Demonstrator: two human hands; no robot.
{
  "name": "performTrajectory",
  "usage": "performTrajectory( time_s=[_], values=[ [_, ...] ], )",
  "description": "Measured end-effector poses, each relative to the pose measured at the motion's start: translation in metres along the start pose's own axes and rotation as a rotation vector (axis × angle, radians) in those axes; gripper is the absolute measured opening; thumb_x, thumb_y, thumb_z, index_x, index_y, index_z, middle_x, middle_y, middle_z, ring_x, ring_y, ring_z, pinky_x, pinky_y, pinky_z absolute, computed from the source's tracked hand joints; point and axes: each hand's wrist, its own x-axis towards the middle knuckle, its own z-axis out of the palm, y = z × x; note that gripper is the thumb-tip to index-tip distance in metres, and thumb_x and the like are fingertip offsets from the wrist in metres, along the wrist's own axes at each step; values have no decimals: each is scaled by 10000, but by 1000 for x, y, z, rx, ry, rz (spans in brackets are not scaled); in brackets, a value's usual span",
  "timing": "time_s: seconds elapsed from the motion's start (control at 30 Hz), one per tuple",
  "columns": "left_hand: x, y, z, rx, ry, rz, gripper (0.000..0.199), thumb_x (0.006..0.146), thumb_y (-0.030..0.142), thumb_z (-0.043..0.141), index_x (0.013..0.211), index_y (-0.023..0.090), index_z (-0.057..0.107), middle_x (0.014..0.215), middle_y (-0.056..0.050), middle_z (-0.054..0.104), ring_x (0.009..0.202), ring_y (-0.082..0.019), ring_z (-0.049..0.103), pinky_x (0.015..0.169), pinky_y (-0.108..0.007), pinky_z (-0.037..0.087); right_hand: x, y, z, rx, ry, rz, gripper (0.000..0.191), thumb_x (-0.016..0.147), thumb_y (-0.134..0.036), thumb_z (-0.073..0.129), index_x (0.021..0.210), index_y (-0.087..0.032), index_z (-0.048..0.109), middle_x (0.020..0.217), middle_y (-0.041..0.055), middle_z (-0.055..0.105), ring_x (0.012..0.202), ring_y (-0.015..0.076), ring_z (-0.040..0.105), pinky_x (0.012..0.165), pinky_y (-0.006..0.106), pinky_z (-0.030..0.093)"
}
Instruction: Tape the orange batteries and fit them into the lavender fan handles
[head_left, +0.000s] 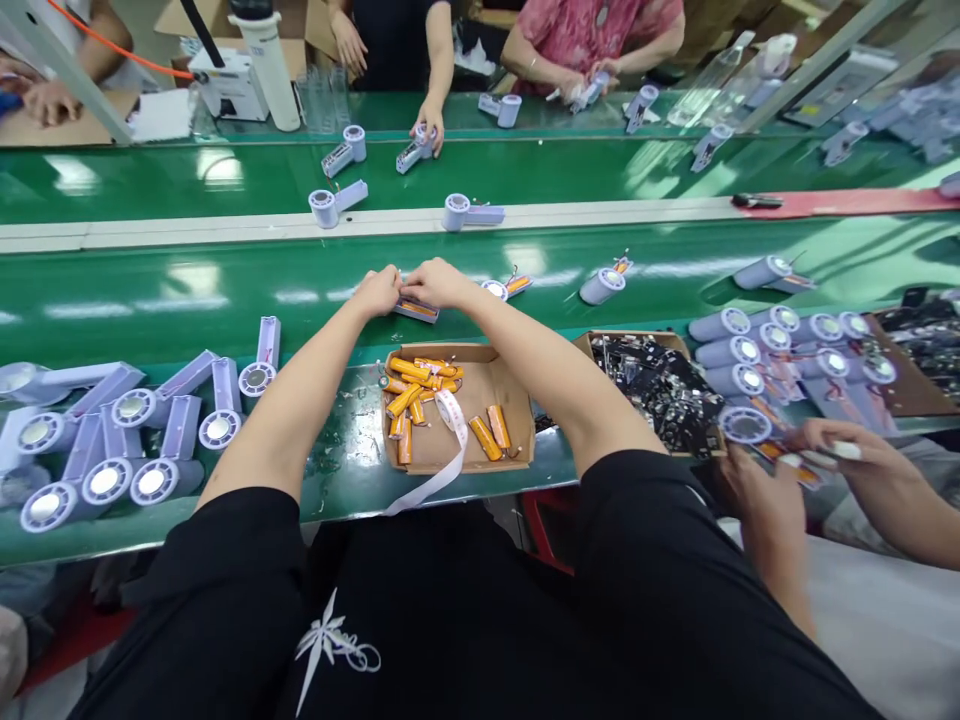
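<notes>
My left hand [379, 291] and my right hand [435, 284] meet over the green belt, their fingers bent and closed around a lavender plastic housing [417, 311]. An orange cell shows inside the housing's open handle; its upper part is hidden by my fingers. Just right of my right hand, another lavender housing [495, 289] with an orange cell lies on the belt. Below my hands stands a cardboard box [463, 468] holding several orange cells [405, 398] and a strip of white tape [450, 420].
Several lavender housings [156, 481] lie at the left on the green table. A box of black parts [652, 385] is at the right, beside grouped housings [739, 350] and a co-worker's hands [772, 500]. Other people work across the belt [255, 275].
</notes>
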Motion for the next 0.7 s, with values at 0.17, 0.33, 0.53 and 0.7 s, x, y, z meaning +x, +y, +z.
performTrajectory(
  time_s=[0.17,0.33,0.53,0.7],
  values=[
    [6,1,7,-26,14,39,288,1082,289,426,1171,246,696,1201,-120,786,1208,-312,694,1042,-415,529,-18,18,-6,31,-7,-19,310,1003,-247,600,1112,-151,874,1002,69,832,869,198,681,810,288,425],
    [10,2,12,-42,18,56,266,1070,280,441,1146,245,694,1156,-109,792,1182,-297,702,1041,-404,530,-20,22,17,-72,-57,-106,372,1043,-265,614,1353,-211,813,1166,121,743,1037,240,669,924,308,440],
    [11,6,16,-51,23,49,247,1092,371,464,1161,285,685,1182,-96,780,1258,-319,679,1058,-440,530,-8,28,37,-100,-3,-98,256,1061,-272,608,1175,-181,818,1238,129,643,1078,253,637,928,322,450],
    [11,14,16,-78,7,32,272,1101,331,435,1183,260,684,1256,-130,776,1259,-339,689,1056,-457,522,-10,34,47,25,69,-155,268,1094,-244,472,1130,-146,720,1193,147,612,1080,256,585,1006,343,462]
  ],
)
